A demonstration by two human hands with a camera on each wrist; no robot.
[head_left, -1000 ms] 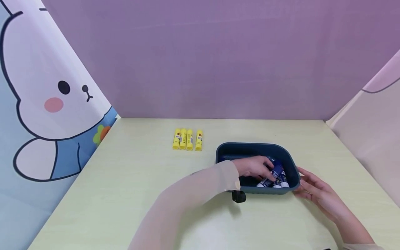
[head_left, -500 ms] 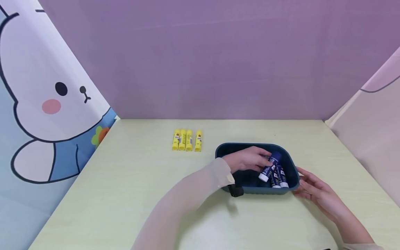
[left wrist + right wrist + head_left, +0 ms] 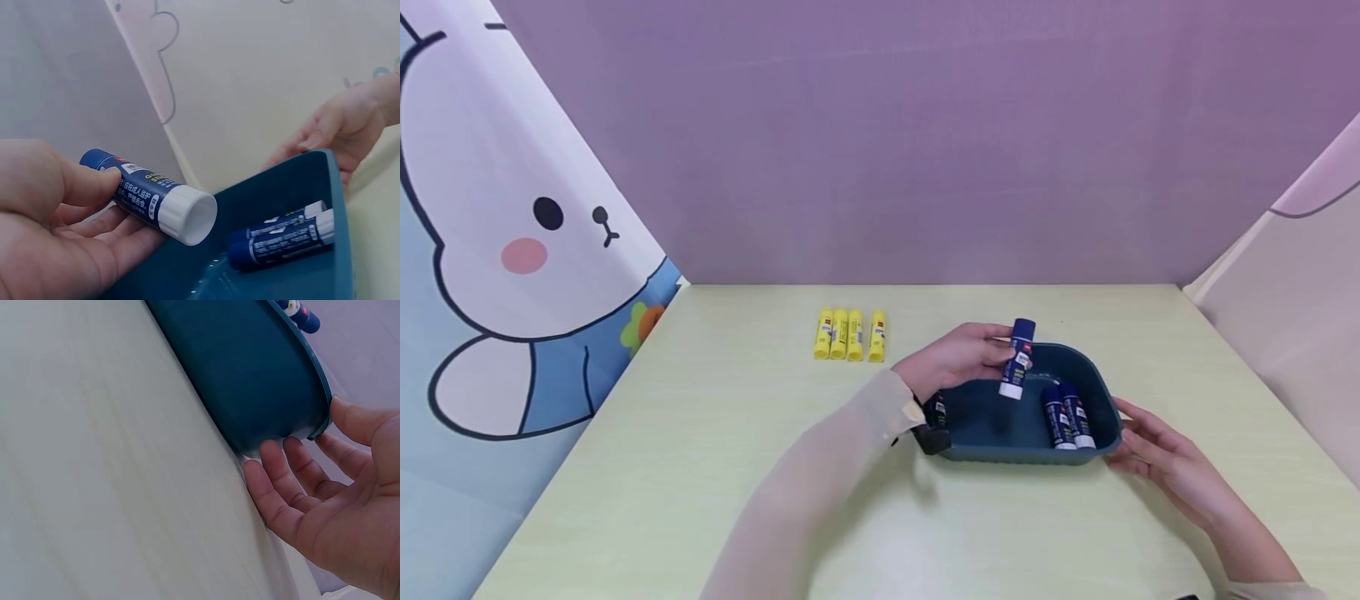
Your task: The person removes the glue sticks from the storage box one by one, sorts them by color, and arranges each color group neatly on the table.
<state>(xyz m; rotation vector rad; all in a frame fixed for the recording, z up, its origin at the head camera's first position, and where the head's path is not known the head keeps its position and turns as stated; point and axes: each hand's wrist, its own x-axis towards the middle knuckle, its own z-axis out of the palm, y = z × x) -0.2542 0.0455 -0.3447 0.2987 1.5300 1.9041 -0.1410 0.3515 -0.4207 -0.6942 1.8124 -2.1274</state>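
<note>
The left hand pinches a glue stick; the right hand, fingers spread, seemingly touches the bin at four o'clock.

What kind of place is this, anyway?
Probably a screened-off tabletop workspace, though the wider room is out of view. A plain purple backdrop and a cartoon-printed panel border a pale table, which bears a teal bin with blue glue sticks inside.

The left hand has raised a blue glue stick higher above the bin.
</note>
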